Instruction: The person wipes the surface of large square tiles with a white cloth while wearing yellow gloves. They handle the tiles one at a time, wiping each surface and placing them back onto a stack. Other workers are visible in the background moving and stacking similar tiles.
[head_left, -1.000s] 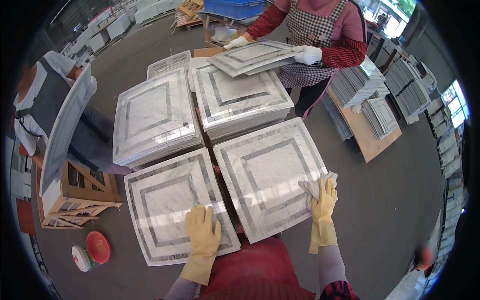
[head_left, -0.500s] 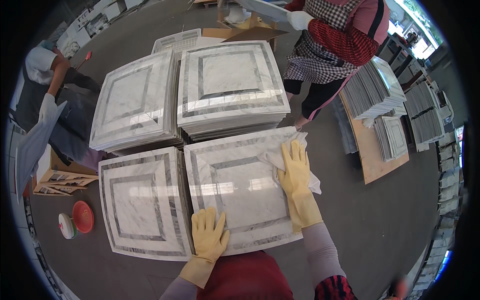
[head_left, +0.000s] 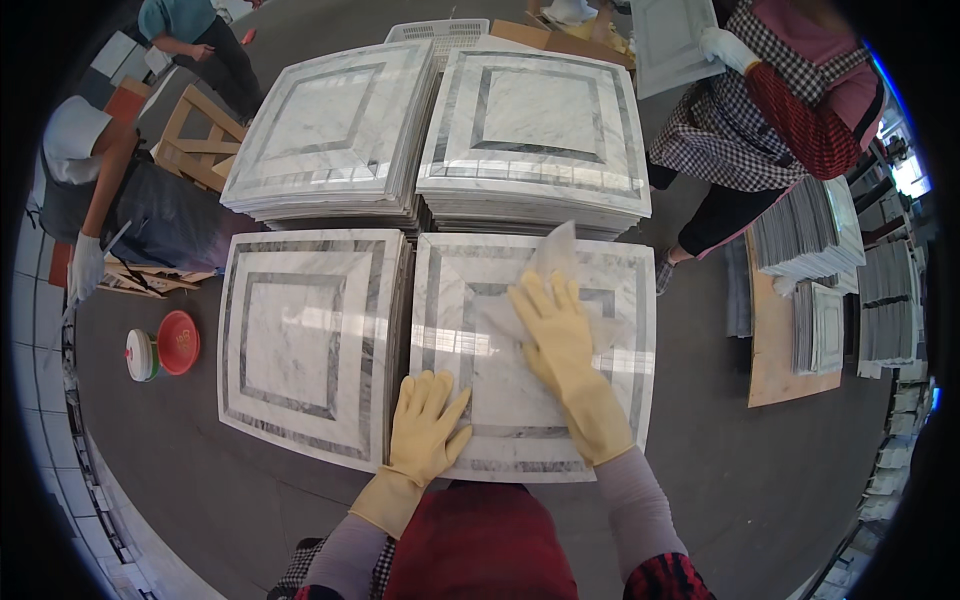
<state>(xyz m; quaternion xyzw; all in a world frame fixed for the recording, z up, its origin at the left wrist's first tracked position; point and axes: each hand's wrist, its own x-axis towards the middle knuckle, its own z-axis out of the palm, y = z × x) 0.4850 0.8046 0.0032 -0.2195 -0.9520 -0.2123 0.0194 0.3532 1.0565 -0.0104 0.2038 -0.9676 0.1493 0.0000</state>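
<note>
Right hand [head_left: 555, 335] is spread over a pale, kinda blurry cloth [head_left: 556, 248] on the nearer right marble panel [head_left: 515, 395]; can't tell if that grip's actually closed on it. Left hand [head_left: 430, 425] has its grip open, nothing in it, down at the panel's near-left corner.

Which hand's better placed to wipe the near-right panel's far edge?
Right, I'd judge: the right hand already has the white cloth under its fingers, close to that edge. The left hand, without a cloth, is at the near-right panel's near-left corner.
</note>
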